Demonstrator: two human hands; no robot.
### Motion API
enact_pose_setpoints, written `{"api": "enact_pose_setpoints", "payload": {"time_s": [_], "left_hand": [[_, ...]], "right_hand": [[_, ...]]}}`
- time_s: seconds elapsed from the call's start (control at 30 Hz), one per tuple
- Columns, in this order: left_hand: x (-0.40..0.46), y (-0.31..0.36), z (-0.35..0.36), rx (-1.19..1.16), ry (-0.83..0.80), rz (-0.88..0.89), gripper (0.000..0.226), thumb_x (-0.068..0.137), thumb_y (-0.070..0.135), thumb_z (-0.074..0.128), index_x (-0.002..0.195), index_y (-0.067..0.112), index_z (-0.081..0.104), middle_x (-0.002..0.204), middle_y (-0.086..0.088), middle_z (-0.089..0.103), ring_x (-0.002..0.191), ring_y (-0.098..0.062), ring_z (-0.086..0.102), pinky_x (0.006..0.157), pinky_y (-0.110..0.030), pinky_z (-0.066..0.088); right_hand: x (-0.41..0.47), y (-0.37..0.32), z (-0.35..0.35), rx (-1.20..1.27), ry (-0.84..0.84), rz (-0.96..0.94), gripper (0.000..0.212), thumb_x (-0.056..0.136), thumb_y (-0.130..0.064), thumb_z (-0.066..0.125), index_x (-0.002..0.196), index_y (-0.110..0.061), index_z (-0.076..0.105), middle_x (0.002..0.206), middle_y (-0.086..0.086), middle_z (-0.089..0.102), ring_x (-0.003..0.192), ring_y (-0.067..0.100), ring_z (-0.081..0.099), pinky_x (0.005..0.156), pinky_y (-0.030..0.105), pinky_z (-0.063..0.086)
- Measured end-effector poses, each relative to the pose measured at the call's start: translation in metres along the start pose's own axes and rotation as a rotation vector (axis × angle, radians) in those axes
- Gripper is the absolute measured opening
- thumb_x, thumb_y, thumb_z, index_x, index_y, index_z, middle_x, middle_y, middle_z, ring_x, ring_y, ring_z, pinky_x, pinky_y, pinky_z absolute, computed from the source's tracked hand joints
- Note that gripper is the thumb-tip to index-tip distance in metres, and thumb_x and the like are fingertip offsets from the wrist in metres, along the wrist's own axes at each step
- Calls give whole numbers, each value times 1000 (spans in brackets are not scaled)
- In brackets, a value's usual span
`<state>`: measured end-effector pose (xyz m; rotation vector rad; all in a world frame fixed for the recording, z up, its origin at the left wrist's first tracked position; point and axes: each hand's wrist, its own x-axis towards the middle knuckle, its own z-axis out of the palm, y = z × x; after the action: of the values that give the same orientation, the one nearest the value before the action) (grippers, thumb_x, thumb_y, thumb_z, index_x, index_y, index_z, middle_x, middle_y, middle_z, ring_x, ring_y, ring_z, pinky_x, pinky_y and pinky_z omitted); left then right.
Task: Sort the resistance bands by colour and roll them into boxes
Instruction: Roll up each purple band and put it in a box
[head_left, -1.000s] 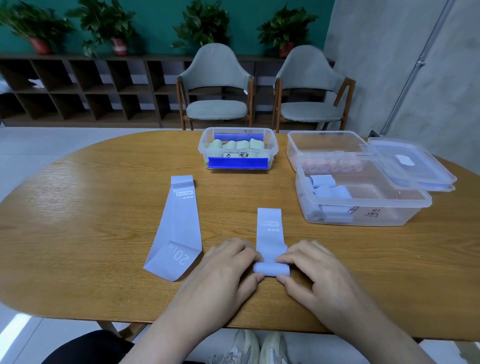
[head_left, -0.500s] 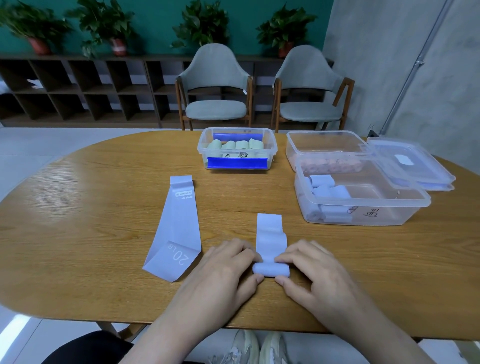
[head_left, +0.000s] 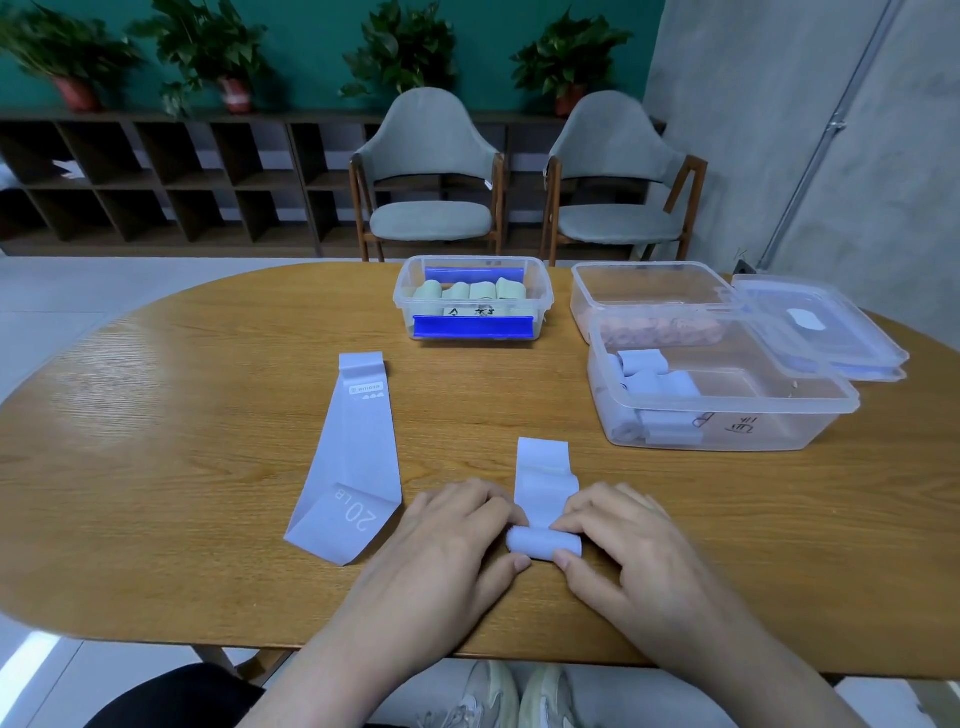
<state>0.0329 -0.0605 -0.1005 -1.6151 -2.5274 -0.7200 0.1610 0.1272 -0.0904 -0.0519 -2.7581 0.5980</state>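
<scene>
Resistance band, pale lilac, is half rolled near the front edge of the tabletop; the rolled end is pinched by the left hand and the right hand, thumbs and fingertips curled round it. A second band is laid flat just left of them, "20 LB" printed on it. Toward the right edge, more lilac rolls are seen in a clear box, partly blurred by the plastic. Green rolls are packed in the small box toward the back edge; its label can't be read.
</scene>
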Motion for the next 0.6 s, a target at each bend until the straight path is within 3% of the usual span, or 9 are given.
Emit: {"api": "enact_pose_setpoints", "payload": {"time_s": [0.13, 0.3, 0.5, 0.6], "left_hand": [[0, 0, 0, -7, 3, -6, 22, 100, 54, 39, 116, 43, 50, 121, 29, 43, 113, 5, 40, 98, -26, 35], [0, 0, 3, -7, -4, -18, 31, 101, 58, 30, 119, 44, 50, 123, 29, 41, 116, 5, 38, 100, -24, 32], [0, 0, 2, -11, 1, -1, 27, 94, 60, 47, 117, 46, 48, 123, 30, 42, 117, 7, 37, 100, -24, 34], [0, 0, 1, -8, 16, -1, 21, 96, 56, 46, 113, 45, 49, 120, 30, 42, 116, 8, 37, 99, -24, 34]], "right_hand": [[0, 0, -1, 10, 3, 7, 22, 84, -50, 60, 101, -36, 61, 101, -26, 53, 97, -3, 47, 86, 24, 39], [1, 0, 1, -7, -3, 2, 12, 88, -47, 58, 96, -38, 58, 100, -25, 51, 97, -2, 47, 86, 25, 39], [-1, 0, 1, -3, -3, 0, 14, 90, -46, 53, 94, -37, 62, 99, -24, 51, 96, 1, 48, 86, 27, 40], [-1, 0, 1, -1, 4, 0, 13, 89, -47, 56, 98, -38, 60, 101, -26, 50, 97, 0, 48, 85, 27, 41]]}}
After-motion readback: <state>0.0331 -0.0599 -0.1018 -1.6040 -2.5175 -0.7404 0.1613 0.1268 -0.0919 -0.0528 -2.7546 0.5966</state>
